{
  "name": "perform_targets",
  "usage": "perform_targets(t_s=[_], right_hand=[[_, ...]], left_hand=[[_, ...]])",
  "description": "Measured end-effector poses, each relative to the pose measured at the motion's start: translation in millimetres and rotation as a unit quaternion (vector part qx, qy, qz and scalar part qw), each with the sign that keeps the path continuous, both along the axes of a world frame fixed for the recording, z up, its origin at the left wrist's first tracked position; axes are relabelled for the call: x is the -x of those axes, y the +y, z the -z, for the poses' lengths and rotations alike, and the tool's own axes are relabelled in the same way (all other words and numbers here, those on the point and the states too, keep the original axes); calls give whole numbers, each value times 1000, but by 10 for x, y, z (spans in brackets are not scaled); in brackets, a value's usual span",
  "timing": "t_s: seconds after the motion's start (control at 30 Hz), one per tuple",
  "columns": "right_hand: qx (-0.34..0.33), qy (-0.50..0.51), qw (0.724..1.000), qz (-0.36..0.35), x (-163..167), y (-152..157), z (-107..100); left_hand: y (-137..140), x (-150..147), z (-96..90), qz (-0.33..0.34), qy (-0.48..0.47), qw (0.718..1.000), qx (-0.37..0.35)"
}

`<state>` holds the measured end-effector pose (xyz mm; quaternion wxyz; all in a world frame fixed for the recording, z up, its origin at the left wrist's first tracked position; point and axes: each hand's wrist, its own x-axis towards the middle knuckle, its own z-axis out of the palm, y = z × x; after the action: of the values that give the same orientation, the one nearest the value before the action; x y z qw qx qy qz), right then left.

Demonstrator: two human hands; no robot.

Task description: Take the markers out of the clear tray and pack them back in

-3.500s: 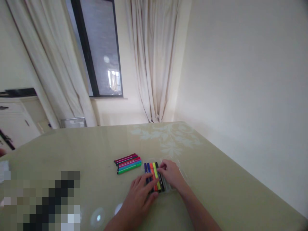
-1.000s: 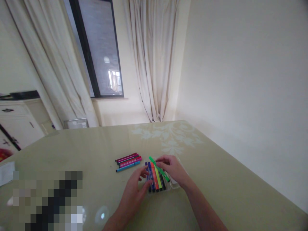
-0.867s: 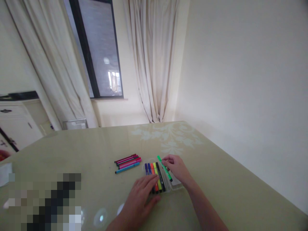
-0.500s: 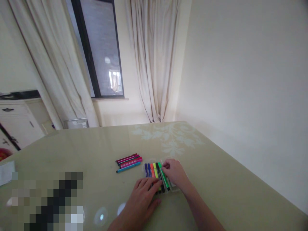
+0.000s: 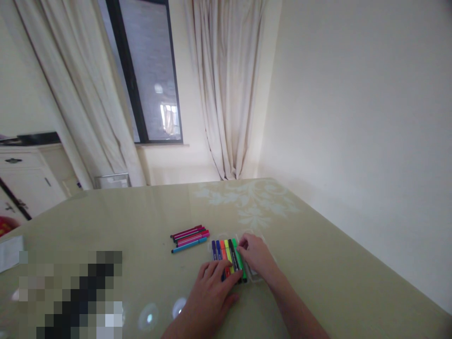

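A clear plastic case [image 5: 256, 278] lies on the table, with a row of markers in its left half: dark blue, orange-red, yellow, black and green. My left hand [image 5: 211, 292] rests palm down over the lower ends of the row, fingers stretched out and thumb apart, hiding parts of several markers. At the row's right end lies the green marker [image 5: 240, 259], parallel to the black marker [image 5: 233, 252]. My right hand [image 5: 256, 252] reaches over the case's right half, its bent fingertips pinched at the upper part of the green marker.
Loose pink, dark red and blue markers [image 5: 189, 238] lie left of the case. A white sheet [image 5: 12, 253] is at the table's far left. The table [image 5: 134, 221] runs up to a white wall [image 5: 360, 122] on the right. Curtains [image 5: 229, 84] and a window stand behind.
The green marker, slanted before, has straightened and now lies alongside the black one. My left thumb has shifted slightly right to its lower end. My right hand has barely moved.
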<state>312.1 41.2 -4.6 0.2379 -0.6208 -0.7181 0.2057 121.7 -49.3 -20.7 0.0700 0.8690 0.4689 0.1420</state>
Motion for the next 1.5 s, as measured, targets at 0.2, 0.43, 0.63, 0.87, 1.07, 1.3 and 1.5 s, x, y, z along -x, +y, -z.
perform_targets(t_s=[0.2,0.43,0.63,0.87,1.07,1.3,1.5], right_hand=[[15,15,1000,-5,3,-21,-49],[54,41,997,-39,-115,-30,-62],[151,115,978,-85,-94,-102,-101],[81,118,980,-135,334,-292,-71],[92,278,945,-145,508,-307,1],[105,456,871,-147,515,-219,-99],[50,467,881,-58,271,-53,-155]], left_hand=[[-21,-16,-58,5,-33,999,-7],[235,326,-21,-153,-109,981,-38],[382,782,-6,-370,29,926,-72],[379,898,-27,-376,44,923,-66],[368,677,-117,-274,-210,936,-62],[195,235,-203,-143,-339,929,36],[82,208,-46,-170,-125,977,-25]])
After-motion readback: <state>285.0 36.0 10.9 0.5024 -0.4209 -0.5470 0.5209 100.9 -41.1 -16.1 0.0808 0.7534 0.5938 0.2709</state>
